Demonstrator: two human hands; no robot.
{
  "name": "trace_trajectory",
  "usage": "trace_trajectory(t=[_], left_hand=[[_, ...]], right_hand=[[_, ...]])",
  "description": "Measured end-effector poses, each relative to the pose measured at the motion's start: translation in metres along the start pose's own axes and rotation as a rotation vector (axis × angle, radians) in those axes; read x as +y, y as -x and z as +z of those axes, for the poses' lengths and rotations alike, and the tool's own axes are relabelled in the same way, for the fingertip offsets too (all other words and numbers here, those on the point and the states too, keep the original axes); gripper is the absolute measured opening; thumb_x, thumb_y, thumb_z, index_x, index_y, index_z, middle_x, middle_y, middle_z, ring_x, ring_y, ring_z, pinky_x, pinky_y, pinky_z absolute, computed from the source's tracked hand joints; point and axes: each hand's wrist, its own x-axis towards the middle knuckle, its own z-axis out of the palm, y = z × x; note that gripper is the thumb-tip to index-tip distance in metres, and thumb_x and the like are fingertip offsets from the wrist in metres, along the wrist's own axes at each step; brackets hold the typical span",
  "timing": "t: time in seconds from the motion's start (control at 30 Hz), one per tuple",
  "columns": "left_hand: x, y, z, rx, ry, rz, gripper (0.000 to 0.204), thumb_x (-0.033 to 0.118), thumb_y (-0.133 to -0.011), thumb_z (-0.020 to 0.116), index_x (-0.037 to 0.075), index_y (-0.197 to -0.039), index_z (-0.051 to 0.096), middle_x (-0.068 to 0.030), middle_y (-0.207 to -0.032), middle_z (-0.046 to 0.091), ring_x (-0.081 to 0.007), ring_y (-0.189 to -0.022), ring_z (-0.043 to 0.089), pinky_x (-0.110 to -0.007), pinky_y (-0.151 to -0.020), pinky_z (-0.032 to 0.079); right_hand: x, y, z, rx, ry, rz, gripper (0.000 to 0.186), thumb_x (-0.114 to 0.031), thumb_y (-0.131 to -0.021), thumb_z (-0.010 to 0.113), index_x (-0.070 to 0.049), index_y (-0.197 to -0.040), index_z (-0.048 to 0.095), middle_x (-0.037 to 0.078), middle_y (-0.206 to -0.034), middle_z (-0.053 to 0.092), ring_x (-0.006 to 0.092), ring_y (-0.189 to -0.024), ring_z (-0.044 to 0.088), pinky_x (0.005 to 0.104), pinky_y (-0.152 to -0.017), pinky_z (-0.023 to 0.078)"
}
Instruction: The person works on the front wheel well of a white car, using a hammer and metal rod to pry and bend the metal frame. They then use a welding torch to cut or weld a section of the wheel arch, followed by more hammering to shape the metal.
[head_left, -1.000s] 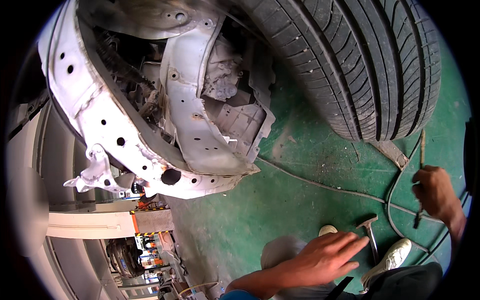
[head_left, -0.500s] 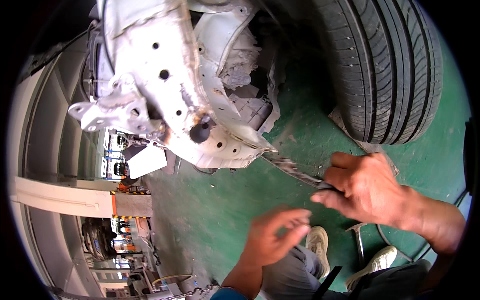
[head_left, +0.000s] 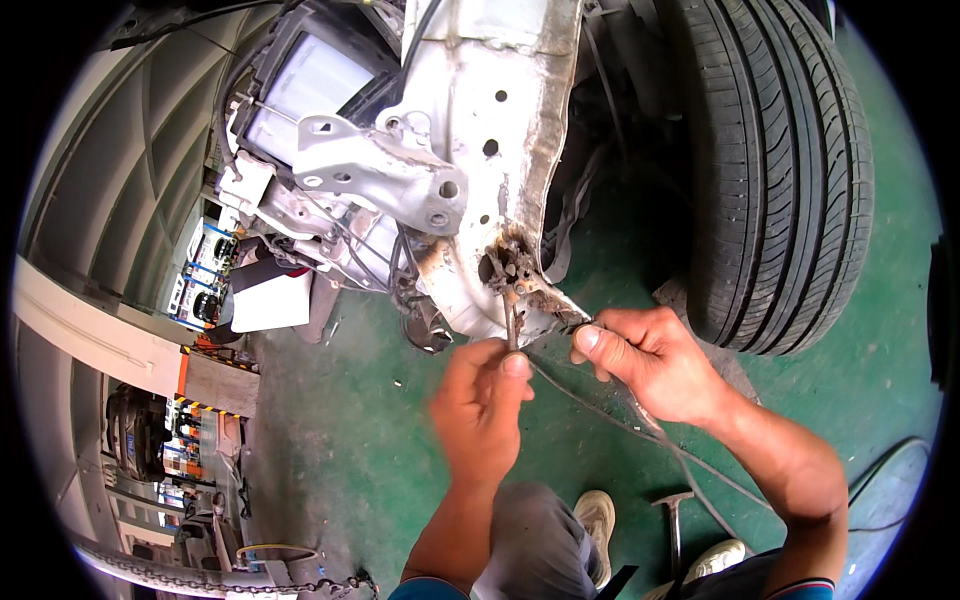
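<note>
Up close, left hand [head_left: 483, 400] pinches a thin rod [head_left: 511, 318]; right hand [head_left: 648, 362] pinches a wire [head_left: 640, 432]; white rectangular sheet [head_left: 268, 298] lies left.

White-painted sheet-metal car body panel [head_left: 470, 110], rusty and scorched at its lower edge; matt black ribbed rubber tyre [head_left: 775, 170]; thin dull metal rod [head_left: 512, 325]; scuffed green-painted floor [head_left: 350, 450]; steel-headed hammer [head_left: 674, 520].
</note>
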Motion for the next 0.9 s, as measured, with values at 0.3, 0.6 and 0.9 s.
trace_trajectory(t=[0.3,0.6,0.9], left_hand=[[0.013,0.010,0.013,-0.151,0.131,-0.064,0.031,0.021,-0.100,0.053,-0.005,-0.087,0.064,-0.0088,-0.072,0.064,-0.0112,-0.060,0.057,-0.024,-0.055,0.043],[0.024,-0.005,0.007,0.038,0.171,0.056,0.038,0.027,-0.101,0.051,-0.003,-0.082,0.065,-0.0098,-0.072,0.065,-0.0143,-0.057,0.058,-0.026,-0.053,0.041],[0.026,-0.004,0.008,0.113,0.039,0.104,0.043,0.030,-0.100,0.052,-0.003,-0.077,0.066,-0.0103,-0.066,0.064,-0.0155,-0.054,0.057,-0.027,-0.052,0.039]], right_hand=[[-0.022,0.003,-0.008,-0.061,0.114,0.193,0.048,-0.036,-0.098,0.060,0.003,-0.072,0.064,0.009,-0.055,0.046,0.0112,-0.054,0.043,0.0344,-0.051,0.039],[-0.051,0.001,-0.006,-0.169,-0.135,0.275,0.049,-0.040,-0.099,0.058,0.002,-0.077,0.069,0.000,-0.056,0.048,0.0079,-0.054,0.040,0.0274,-0.052,0.033],[-0.034,-0.004,-0.008,-0.210,-0.320,0.335,0.054,-0.043,-0.098,0.057,0.005,-0.077,0.068,0.004,-0.059,0.050,0.0106,-0.056,0.041,0.0260,-0.055,0.032]])
